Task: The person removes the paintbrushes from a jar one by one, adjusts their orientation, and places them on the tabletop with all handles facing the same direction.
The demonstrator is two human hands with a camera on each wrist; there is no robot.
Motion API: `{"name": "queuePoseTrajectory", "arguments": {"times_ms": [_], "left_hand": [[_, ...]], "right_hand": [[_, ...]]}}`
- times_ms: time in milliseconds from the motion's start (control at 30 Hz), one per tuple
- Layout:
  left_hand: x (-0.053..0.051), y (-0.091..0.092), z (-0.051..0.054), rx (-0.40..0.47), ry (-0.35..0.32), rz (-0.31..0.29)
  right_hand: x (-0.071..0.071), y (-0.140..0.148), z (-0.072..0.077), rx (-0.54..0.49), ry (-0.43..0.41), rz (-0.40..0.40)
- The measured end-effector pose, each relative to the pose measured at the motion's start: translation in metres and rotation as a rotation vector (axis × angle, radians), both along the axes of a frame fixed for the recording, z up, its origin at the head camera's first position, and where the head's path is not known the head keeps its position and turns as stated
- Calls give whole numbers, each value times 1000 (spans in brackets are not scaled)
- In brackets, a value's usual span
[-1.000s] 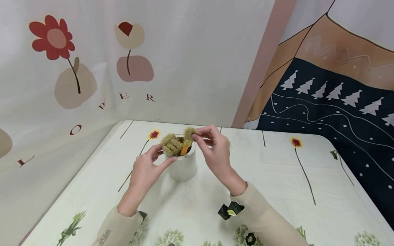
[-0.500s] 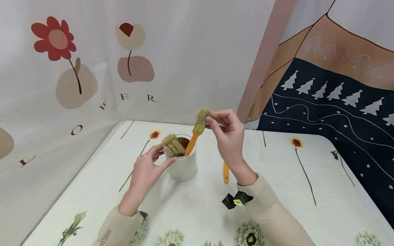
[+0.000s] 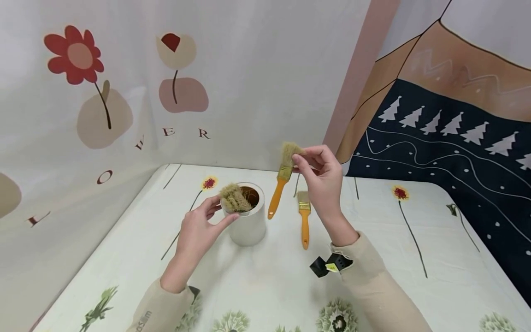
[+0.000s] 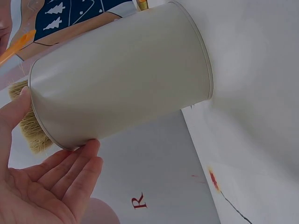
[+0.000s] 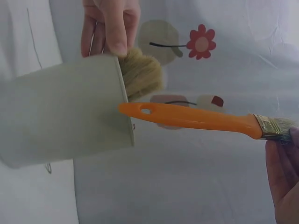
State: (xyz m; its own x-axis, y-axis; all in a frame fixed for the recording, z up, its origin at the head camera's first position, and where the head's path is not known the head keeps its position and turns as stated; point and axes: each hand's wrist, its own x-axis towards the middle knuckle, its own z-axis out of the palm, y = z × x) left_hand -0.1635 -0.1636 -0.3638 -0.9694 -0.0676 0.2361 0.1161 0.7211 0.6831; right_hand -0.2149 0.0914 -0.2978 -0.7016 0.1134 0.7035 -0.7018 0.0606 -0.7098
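Note:
A white cylindrical pot stands upright on the table, with bristles of brushes showing at its mouth. My left hand holds the pot's rim, thumb at the front and fingers at the left side; the left wrist view shows the fingertips on the pot wall. Pinched by its bristles in my right hand is an orange-handled brush, hanging handle down in the air just right of the pot. The right wrist view shows its full handle.
Another orange-handled brush lies on the table, right of the pot, bristles toward the back. The white tablecloth has printed flowers. Behind stands a fabric backdrop, with a dark tree-patterned cloth on the right.
My right hand has lifted the brush out of the pot and moved it up and to the right. The brush lying on the table has come into view. My left hand stays at the rim.

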Motion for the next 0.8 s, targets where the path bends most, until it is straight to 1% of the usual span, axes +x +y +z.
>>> {"name": "queuePoseTrajectory", "arguments": {"times_ms": [200, 333, 600, 800], "left_hand": [[0, -1, 0, 0, -10, -1], [0, -1, 0, 0, -12, -3], [0, 0, 0, -1, -1, 0], [0, 0, 1, -2, -5, 2]], "right_hand": [[-6, 12, -6, 10, -68, -36], [-11, 18, -10, 31, -98, -60], [-23, 31, -21, 59, -152, -87], [-30, 41, -28, 54, -206, -103]]}}
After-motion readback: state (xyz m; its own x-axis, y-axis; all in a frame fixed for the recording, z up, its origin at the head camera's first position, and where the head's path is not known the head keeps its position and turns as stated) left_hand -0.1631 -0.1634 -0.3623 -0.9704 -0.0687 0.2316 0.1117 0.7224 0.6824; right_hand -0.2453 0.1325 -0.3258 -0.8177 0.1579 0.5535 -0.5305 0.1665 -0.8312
